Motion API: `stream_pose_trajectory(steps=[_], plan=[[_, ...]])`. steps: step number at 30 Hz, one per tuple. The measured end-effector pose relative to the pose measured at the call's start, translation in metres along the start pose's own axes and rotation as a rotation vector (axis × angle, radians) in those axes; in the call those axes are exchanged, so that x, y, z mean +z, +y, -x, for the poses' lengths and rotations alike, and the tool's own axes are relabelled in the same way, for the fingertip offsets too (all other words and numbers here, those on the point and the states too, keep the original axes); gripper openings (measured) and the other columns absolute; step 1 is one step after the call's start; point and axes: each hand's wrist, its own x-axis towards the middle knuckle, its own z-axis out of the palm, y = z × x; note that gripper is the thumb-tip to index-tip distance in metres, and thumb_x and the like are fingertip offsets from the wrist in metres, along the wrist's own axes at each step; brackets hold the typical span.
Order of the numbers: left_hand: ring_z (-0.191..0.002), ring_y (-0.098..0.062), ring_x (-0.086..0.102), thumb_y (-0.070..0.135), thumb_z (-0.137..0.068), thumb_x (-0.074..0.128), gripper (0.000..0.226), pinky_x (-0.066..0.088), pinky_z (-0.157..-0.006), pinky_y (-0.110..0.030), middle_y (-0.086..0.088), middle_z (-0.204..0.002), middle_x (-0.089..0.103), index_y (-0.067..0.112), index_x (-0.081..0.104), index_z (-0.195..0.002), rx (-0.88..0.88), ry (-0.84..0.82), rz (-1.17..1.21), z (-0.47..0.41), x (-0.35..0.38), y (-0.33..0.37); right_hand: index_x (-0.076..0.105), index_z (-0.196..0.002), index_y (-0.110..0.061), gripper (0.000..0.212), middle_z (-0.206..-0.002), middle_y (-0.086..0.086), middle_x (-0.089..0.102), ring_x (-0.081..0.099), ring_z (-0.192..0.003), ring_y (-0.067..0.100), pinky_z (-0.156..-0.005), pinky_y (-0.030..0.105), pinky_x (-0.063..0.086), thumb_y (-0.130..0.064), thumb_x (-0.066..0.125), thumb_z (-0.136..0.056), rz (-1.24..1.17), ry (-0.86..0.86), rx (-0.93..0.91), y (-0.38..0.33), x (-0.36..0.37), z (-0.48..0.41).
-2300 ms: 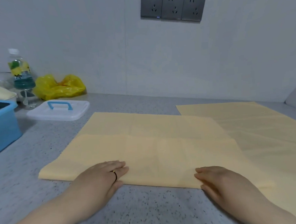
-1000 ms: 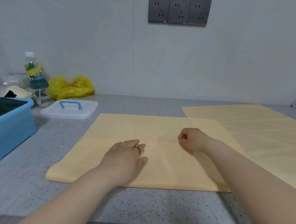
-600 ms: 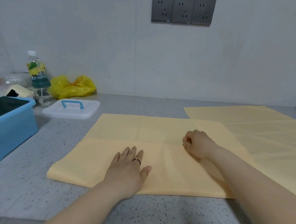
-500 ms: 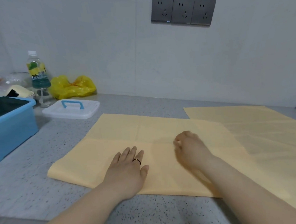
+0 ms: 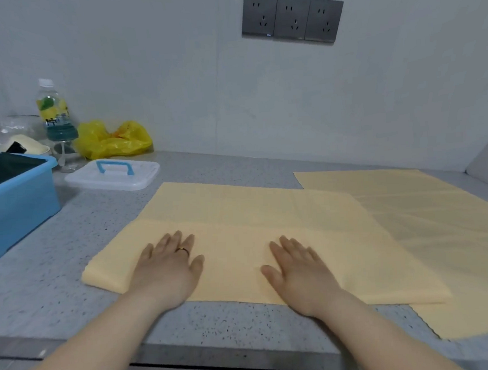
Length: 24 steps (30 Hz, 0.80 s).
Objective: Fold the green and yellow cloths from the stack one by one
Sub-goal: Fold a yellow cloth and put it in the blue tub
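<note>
A folded yellow cloth (image 5: 249, 230) lies flat on the speckled grey countertop (image 5: 56, 279), near its front edge. The near half is doubled over, with the fold edge running across the middle. The left hand (image 5: 167, 268) rests palm-down on the near left part of the cloth, fingers straight and slightly spread; a ring (image 5: 183, 249) sits on one finger. The right hand (image 5: 298, 270) rests palm-down on the near middle part, fingers extended, gripping nothing. A second yellow cloth (image 5: 448, 228) lies unfolded to the right, partly under the first. A blue bin (image 5: 15, 200), a white lid with blue handle (image 5: 112, 173), a bottle (image 5: 53, 111) and a yellow plastic bag (image 5: 112, 139) stand at far left.
</note>
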Motion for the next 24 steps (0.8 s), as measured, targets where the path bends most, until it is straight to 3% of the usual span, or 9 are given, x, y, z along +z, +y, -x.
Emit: stream_pose_trajectory(steps=[8, 12, 15, 17, 19, 22, 24], plan=[[-0.143, -0.016, -0.006, 0.054, -0.094, 0.010, 0.066, 0.001, -0.115, -0.031, -0.001, -0.156, -0.008, 0.017, -0.004, -0.147, -0.151, -0.052, -0.078, 0.007, -0.009, -0.055, -0.002, -0.147, -0.021, 0.062, -0.156, 0.000, -0.007, -0.005, -0.144, 0.013, -0.115, 0.028, -0.001, -0.051, 0.014, -0.096, 0.028, 0.004, 0.261, 0.098, -0.018, 0.032], [-0.143, -0.016, -0.006, 0.054, -0.094, 0.007, 0.066, -0.001, -0.116, -0.037, 0.000, -0.156, -0.008, 0.018, -0.004, -0.147, -0.159, -0.070, -0.123, 0.008, -0.011, -0.051, -0.002, -0.147, -0.022, 0.061, -0.156, -0.002, -0.007, -0.003, -0.144, 0.012, -0.115, 0.028, 0.001, -0.049, 0.017, -0.096, 0.016, -0.028, 0.267, 0.119, -0.021, 0.038], [-0.144, -0.017, -0.003, 0.054, -0.093, 0.007, 0.065, -0.003, -0.115, -0.040, -0.001, -0.156, -0.004, 0.019, 0.000, -0.148, -0.154, -0.059, -0.163, 0.005, -0.016, -0.048, 0.022, -0.145, -0.018, 0.055, -0.155, 0.002, 0.016, 0.017, -0.141, 0.016, -0.113, 0.029, 0.013, -0.045, 0.026, -0.097, 0.006, 0.086, 0.265, 0.121, -0.028, 0.032], [-0.143, -0.016, -0.001, 0.053, -0.094, 0.013, 0.062, -0.002, -0.115, -0.038, 0.000, -0.156, 0.000, 0.022, 0.005, -0.147, -0.095, -0.007, -0.155, 0.001, -0.020, -0.037, 0.047, -0.131, -0.016, 0.041, -0.142, 0.005, 0.042, 0.038, -0.130, 0.021, -0.102, 0.028, 0.027, -0.035, 0.038, -0.096, -0.024, 0.262, 0.262, 0.122, -0.041, 0.020], [-0.143, -0.012, 0.003, 0.051, -0.095, 0.021, 0.057, -0.001, -0.115, -0.033, 0.004, -0.156, 0.005, 0.026, 0.014, -0.146, 0.014, 0.074, -0.095, -0.004, -0.024, -0.021, 0.060, -0.116, -0.016, 0.027, -0.129, 0.004, 0.056, 0.048, -0.120, 0.024, -0.093, 0.029, 0.034, -0.025, 0.049, -0.093, -0.062, 0.347, 0.250, 0.118, -0.056, -0.002], [-0.140, -0.008, 0.014, 0.045, -0.095, 0.030, 0.050, 0.006, -0.112, -0.022, 0.009, -0.153, 0.018, 0.028, 0.029, -0.142, 0.210, 0.138, 0.058, -0.018, -0.026, 0.012, 0.063, -0.109, -0.015, 0.022, -0.120, 0.001, 0.062, 0.054, -0.113, 0.022, -0.089, 0.028, 0.038, -0.020, 0.051, -0.091, -0.105, 0.294, 0.237, 0.109, -0.073, -0.045], [-0.139, -0.008, 0.015, 0.045, -0.095, 0.032, 0.050, 0.009, -0.110, -0.019, 0.008, -0.153, 0.018, 0.027, 0.029, -0.142, 0.283, 0.126, 0.106, -0.028, -0.022, 0.032, 0.062, -0.110, -0.016, 0.024, -0.121, 0.000, 0.061, 0.054, -0.112, 0.021, -0.090, 0.027, 0.039, -0.024, 0.051, -0.091, -0.101, 0.219, 0.205, 0.103, -0.077, -0.075]])
